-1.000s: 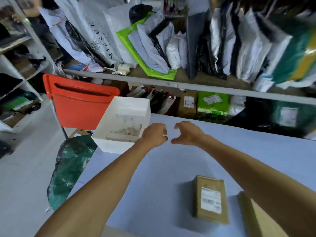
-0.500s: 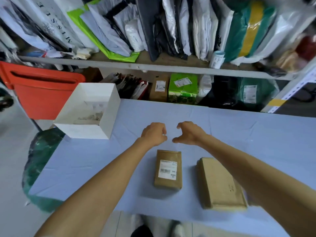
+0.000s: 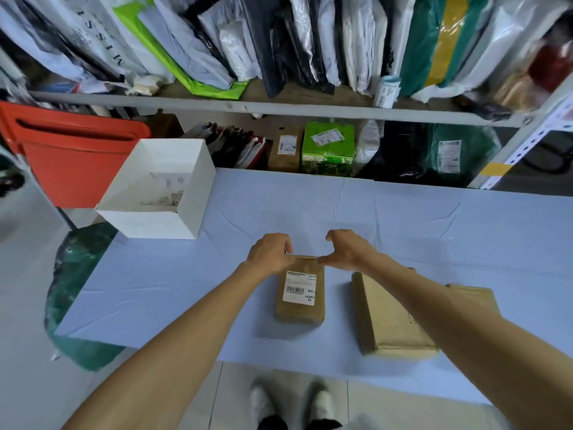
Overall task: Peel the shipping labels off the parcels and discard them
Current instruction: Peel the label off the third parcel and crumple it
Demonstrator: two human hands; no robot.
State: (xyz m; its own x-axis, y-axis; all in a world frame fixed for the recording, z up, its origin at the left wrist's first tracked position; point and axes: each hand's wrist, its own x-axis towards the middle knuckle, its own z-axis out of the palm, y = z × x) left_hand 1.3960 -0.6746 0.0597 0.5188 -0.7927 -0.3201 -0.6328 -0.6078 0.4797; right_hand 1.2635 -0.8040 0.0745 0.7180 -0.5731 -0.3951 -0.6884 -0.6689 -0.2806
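A storeroom is seen, with racks of shelving (image 3: 279, 111) at the back packed with upright mailer bags (image 3: 294, 41), and more labelled packages stowed below. In front of it a table is covered with a pale blue cloth (image 3: 418, 218), lightly creased and probably a little slippery under cardboard. A red bin (image 3: 71, 156) is set beyond the table's left end, and a dark green bag (image 3: 77, 274) lies on the floor there. An open white box (image 3: 198, 181), with scraps in its bottom, is placed on the far left corner of the table and is judged to be where peeled labels go.

Three brown parcels are laid near the front edge. The large parcel (image 3: 393, 318) and the one half hidden behind the right forearm (image 3: 474, 296) show no label on top. The small parcel (image 3: 302, 308), in the middle, carries the shipping label (image 3: 300, 288) face up.

The left hand (image 3: 269, 252) and right hand (image 3: 347, 249) are brought to the small parcel's far end with fingers curled, one at each corner. Whether anything is actually gripped cannot be told.

The parcel is judged light and stiff, so it is likely to slide unless pinned down. The label is thin paper and liable to tear. It is best lifted at a corner and drawn back slowly.
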